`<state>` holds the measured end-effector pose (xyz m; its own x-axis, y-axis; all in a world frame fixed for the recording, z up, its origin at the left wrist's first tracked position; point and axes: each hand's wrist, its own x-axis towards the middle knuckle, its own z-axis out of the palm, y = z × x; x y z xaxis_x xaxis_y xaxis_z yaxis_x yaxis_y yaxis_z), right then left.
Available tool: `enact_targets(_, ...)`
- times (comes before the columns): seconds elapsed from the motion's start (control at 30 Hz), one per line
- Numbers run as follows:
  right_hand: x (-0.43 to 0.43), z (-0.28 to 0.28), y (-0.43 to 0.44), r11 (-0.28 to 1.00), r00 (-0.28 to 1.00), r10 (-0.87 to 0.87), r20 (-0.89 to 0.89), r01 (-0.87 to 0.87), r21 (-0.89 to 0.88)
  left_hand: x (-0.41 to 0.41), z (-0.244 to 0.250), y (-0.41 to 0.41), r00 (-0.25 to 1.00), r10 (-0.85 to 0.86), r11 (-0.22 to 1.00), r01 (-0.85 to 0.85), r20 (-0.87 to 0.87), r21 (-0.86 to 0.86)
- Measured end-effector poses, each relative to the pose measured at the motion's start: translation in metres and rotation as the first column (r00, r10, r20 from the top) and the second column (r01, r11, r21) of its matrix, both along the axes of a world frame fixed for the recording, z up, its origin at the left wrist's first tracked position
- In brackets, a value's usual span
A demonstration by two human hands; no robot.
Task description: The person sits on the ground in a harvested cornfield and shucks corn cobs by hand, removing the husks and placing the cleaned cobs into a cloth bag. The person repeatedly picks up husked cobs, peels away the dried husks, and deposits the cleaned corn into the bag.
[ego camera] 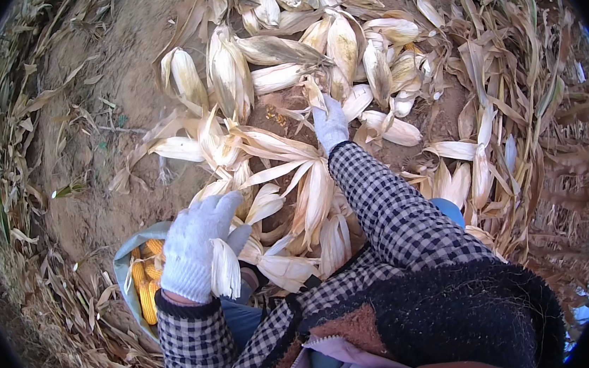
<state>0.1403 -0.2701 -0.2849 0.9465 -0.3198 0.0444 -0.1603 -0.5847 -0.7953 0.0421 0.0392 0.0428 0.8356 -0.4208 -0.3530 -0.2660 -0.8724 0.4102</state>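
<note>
My left hand [199, 246], in a white knitted glove, is beside the rim of a pale green-blue bag [121, 267]. Its fingers are loosely stretched, with the thumb apart. A pale piece of corn husk [225, 269] hangs by the thumb and palm. Bare yellow corn cobs [147, 299] lie in the bag, partly hidden by that hand. Farther forward, my gloved right hand [330, 124] reaches to the pile, its fingers closed around a small husk-covered corn ear [314, 94]. Most of those fingertips are hidden.
Several unhusked corn ears [342, 41] are heaped beyond my right hand. Peeled husks [314, 193] cover the ground between my arms. Loose kernels [276, 116] lie on the soil [132, 101]. Dry stalks and leaves [506, 67] line the right side; cut stubs [69, 189] stick up at left.
</note>
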Motion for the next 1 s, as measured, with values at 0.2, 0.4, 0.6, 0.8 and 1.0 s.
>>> enact_targets(0.2, 0.024, -0.002, -0.015, 0.924, 0.849, -0.284, -0.446, 0.366, 0.108, -0.001, 0.002, 0.001, 1.000, -0.002, 1.000, 0.002, 0.014, -0.020)
enact_targets(0.4, 0.049, 0.000, 0.003, 0.986, 0.790, -0.160, -0.592, 0.098, -0.136, -0.007, 0.003, -0.002, 1.000, 0.006, 1.000, -0.005, 0.007, -0.009)
enact_targets(0.6, 0.046, -0.010, -0.015, 0.957, 0.759, -0.058, -0.649, 0.227, 0.180, -0.014, 0.006, -0.001, 1.000, -0.001, 1.000, 0.001, 0.022, 0.021)
enact_targets(0.8, 0.018, 0.030, -0.011, 0.472, 0.810, 0.223, -0.542, 0.397, 0.787, -0.011, 0.010, -0.005, 0.982, 0.057, 0.997, -0.046, 0.182, -0.067)
enact_targets(1.0, 0.016, 0.153, 0.007, 0.733, 0.863, 0.457, -0.217, -0.227, 0.641, -0.015, -0.001, -0.011, 0.870, 0.343, 0.894, -0.187, 0.355, -0.406)
